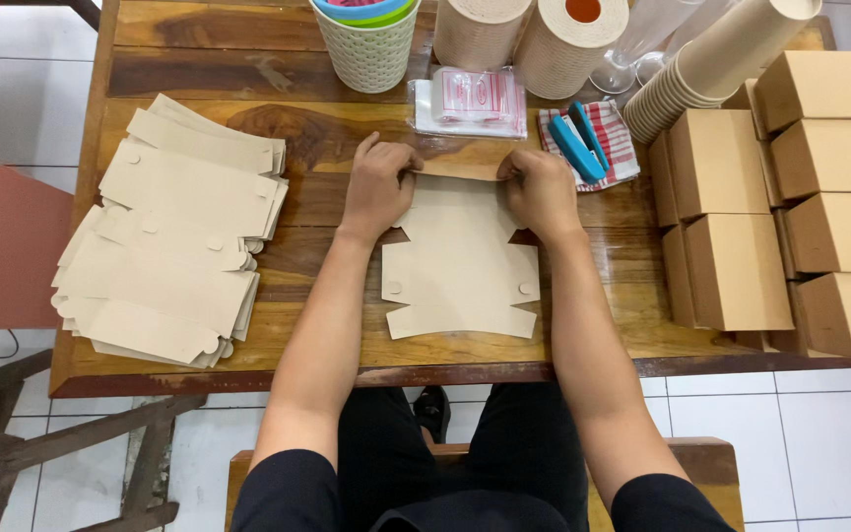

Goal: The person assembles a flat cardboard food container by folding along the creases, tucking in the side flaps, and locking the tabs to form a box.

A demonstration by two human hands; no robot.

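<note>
Pinching the far flap of the flat cardboard blank (460, 261), your left hand (378, 185) and right hand (541, 189) are each closing thumb and fingers on its top edge. The blank is lying mid-table, its near edge just short of the wooden table (327, 340) front. You are working between the stack of flat blanks (169, 232) at left and the folded boxes (790, 207) at right, bare wood showing on both sides.

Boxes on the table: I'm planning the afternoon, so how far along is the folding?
Done: several folded boxes stand stacked at the right. In hand: the left hand and right hand bend the far flap of one flat blank. Left: a pile of flat blanks waits on the table.
</note>
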